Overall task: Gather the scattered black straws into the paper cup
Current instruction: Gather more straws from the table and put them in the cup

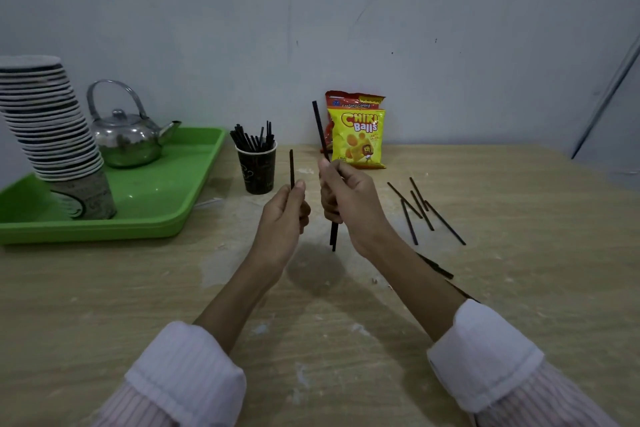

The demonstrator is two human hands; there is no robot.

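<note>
A dark paper cup [258, 172] stands on the wooden table near the wall, with several black straws [252, 139] sticking out of it. My left hand [284, 218] pinches one black straw [291, 168] upright, just right of the cup. My right hand [349, 204] grips black straws [319, 128] that stick out above and below the fist. Several loose black straws [420, 210] lie scattered on the table to the right. Two more straws [438, 269] show partly behind my right forearm.
A green tray [166, 208] at the left holds a metal kettle [128, 139] and a leaning stack of paper cups [52, 128]. Two snack bags [358, 135] lean against the wall behind my right hand.
</note>
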